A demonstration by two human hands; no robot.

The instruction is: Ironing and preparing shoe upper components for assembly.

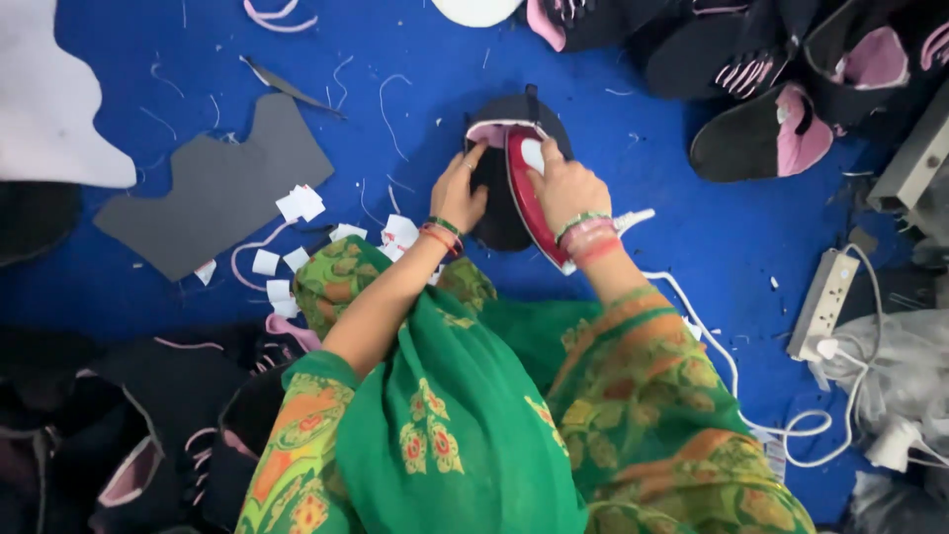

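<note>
My right hand (565,188) grips the handle of a red and white clothes iron (527,188), which stands on a black shoe upper with pink lining (499,124) laid on the blue mat. My left hand (458,190) rests fingers-down on the black upper just left of the iron, holding it flat. Bangles ring both wrists. The iron's white cord (712,336) runs off to the right.
More black-and-pink shoe uppers (781,129) are piled at the top right and bottom left (138,435). A grey cut sheet (213,188) and small white paper squares (297,206) lie at left. A white power strip (825,302) sits at right. Loose threads litter the blue mat (395,49).
</note>
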